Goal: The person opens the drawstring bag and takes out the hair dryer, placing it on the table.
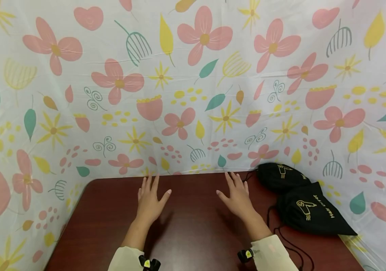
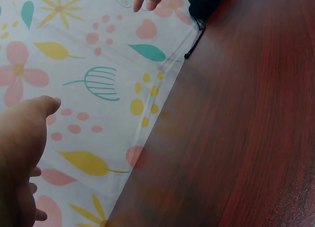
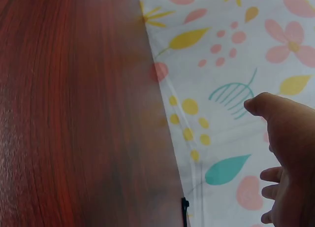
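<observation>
My left hand (image 1: 150, 201) is held over the dark red-brown table (image 1: 193, 233), fingers spread and pointing toward the back edge. Across from it, my right hand (image 1: 238, 197) is spread in the same way, thumb toward the left hand. Neither one holds anything. To the right of the right hand lie two black drawstring pouches; the nearer pouch (image 1: 309, 212) carries a gold "Hair dryer" print, and the farther pouch (image 1: 281, 177) has a similar gold mark. In the left wrist view the left thumb (image 2: 47, 106) sticks out; the right wrist view has the right thumb (image 3: 266, 105).
A white curtain (image 1: 186, 146) printed with pink, yellow and green flowers and leaves hangs behind the table and along both sides. Black cords (image 1: 291, 244) from the pouches trail over the table's right part. Small black devices (image 1: 149, 262) sit at both wrists.
</observation>
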`<state>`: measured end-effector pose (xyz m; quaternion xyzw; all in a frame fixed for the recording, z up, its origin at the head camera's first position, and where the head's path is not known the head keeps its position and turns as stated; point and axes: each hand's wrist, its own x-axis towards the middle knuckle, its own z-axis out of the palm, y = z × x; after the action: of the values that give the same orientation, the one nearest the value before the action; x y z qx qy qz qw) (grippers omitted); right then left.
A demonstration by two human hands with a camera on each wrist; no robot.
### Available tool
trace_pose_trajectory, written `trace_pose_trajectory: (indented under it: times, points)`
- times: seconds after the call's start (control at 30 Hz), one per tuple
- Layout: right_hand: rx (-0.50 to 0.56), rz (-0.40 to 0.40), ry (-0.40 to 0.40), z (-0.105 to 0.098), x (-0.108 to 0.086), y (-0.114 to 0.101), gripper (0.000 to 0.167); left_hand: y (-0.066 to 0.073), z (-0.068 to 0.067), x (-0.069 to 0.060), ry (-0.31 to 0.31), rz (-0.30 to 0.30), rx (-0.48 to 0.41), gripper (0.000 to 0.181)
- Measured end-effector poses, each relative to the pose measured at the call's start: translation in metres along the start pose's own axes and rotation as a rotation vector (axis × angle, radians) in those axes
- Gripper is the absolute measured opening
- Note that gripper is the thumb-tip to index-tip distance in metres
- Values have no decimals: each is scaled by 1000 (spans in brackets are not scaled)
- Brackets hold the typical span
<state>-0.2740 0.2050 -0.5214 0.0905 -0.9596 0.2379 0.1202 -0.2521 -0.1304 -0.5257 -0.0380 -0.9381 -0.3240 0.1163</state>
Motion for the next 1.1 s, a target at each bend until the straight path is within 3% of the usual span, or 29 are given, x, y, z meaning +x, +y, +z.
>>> trace_pose_trajectory:
  times: [0.23,0.53,0.73,1.1]
  points:
    - [-9,15,25,-3,-6,11,81,-1,1,-4,-6,-9,-71,82]
    - [-5,34,44,-4,-18,29,82,-3,9,-9,-14,-13,-87,81]
    - [-3,69,40,-9,-24,42,81,1,9,-11,-51,-16,-125,81]
    - [-33,98,68,-18,-34,60,80,1,12,-14,-53,4,-175,78]
